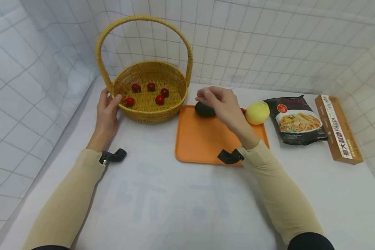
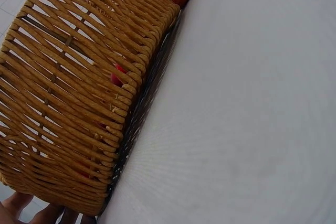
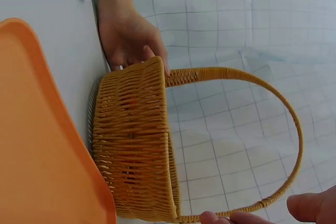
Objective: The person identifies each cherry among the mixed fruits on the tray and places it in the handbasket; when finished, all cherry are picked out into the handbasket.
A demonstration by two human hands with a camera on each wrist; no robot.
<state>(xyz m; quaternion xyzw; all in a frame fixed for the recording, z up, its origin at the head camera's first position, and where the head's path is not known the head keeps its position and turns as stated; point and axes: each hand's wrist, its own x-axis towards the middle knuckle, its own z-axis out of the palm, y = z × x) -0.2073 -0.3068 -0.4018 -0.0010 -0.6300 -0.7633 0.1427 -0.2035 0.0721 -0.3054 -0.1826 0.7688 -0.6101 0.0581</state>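
A woven yellow-brown basket (image 1: 150,116) with a tall arched handle stands at the back left, holding several small round red fruits (image 1: 159,99). My left hand (image 1: 107,113) grips its left rim, thumb over the edge and fingers outside. In the left wrist view, fingertips (image 2: 47,214) touch the basket's weave. My right hand (image 1: 222,104) hovers over the back of an orange tray (image 1: 203,142), above a dark green avocado-like fruit (image 1: 204,109). In the right wrist view, its thumb (image 3: 307,206) and fingers stand apart, with nothing visible between them.
A pale yellow round fruit (image 1: 257,113) sits at the tray's back right corner, with a bit of red (image 1: 243,110) beside it, mostly hidden by my right hand. Further right lie a black noodle packet (image 1: 297,119) and a brown pasta box (image 1: 339,130). Grid-patterned cloth (image 1: 268,45) surrounds the white table.
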